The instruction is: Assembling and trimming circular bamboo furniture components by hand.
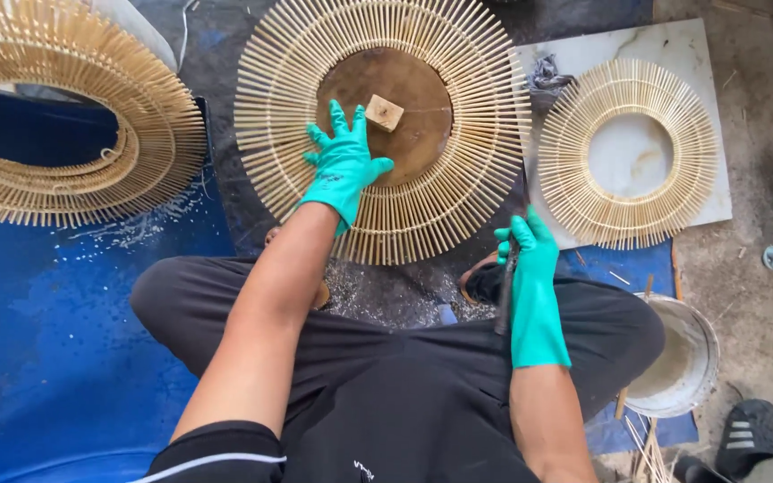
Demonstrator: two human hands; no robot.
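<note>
Both gloves, left and right, are plain teal-green, and the trousers are black with a thin white stripe on the near left cuff. The three stick rings, middle, left and right, are pale straw-yellow in a fine radiating pattern; the middle one circles a rusty brown disc with a light tan block. The mat is deep blue with white flecks, the slab white with brownish veins, the bowl off-white and the sandal black with white stripes.
</note>
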